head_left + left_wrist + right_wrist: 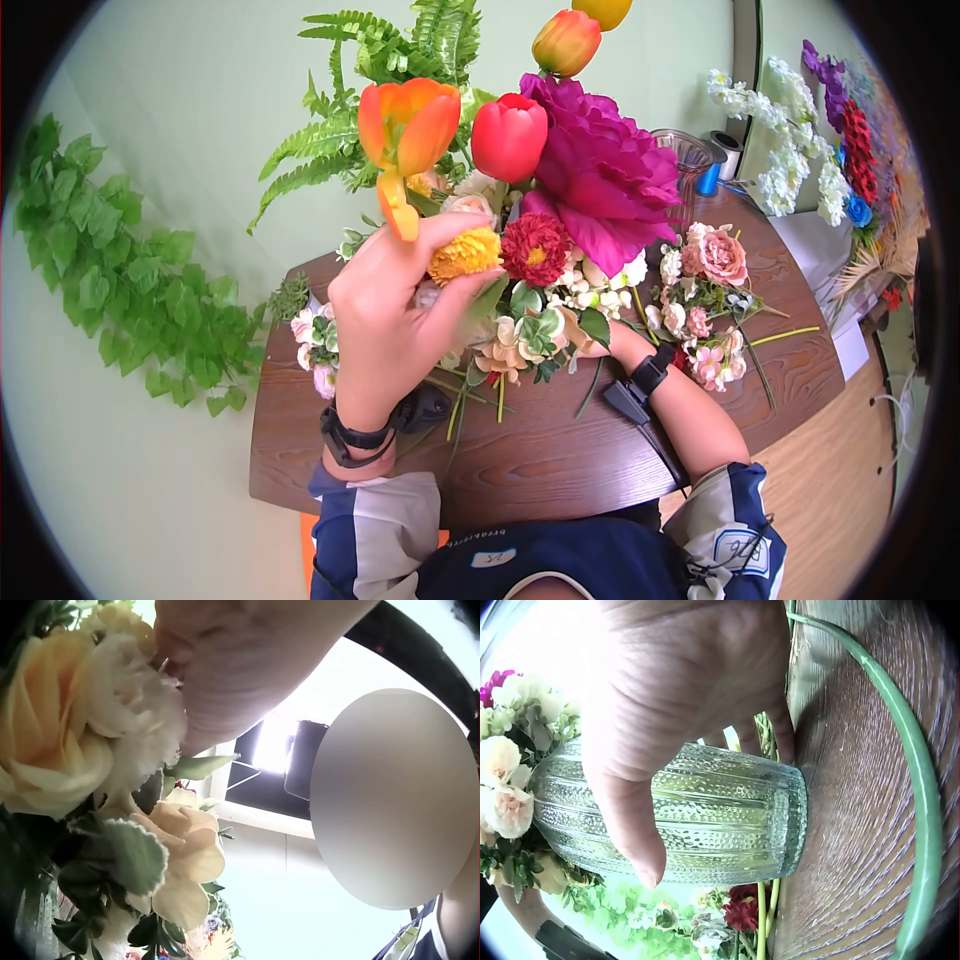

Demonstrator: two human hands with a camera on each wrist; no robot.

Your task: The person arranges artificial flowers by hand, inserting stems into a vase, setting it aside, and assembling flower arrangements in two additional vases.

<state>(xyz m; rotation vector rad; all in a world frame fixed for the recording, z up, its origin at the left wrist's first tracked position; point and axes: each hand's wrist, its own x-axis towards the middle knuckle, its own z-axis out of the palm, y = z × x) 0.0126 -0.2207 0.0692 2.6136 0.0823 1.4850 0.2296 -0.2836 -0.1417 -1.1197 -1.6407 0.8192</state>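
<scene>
In the head view my left hand [385, 305] pinches a yellow pompom flower [465, 256] between thumb and fingers, against the arrangement beside a dark red flower [536, 249]. Orange [418, 125] and red tulips [509, 138] and a large magenta bloom [605, 175] stand above. The left wrist view shows that hand [240, 667] beside cream [49, 727] and peach flowers [184, 855], its fingertips hidden. In the right wrist view my right hand [682, 697] grips a ribbed glass vase [724, 817] holding stems. Blooms partly cover this hand [600, 347] in the head view.
Pink roses [716, 254] and loose stems [785, 336] lie right on the wooden table [520, 465]. Behind them stands another glass vase [682, 150] near a blue roll [710, 172]. Ivy [120, 265] hangs on the left wall; white blossoms [785, 130] stand at the far right.
</scene>
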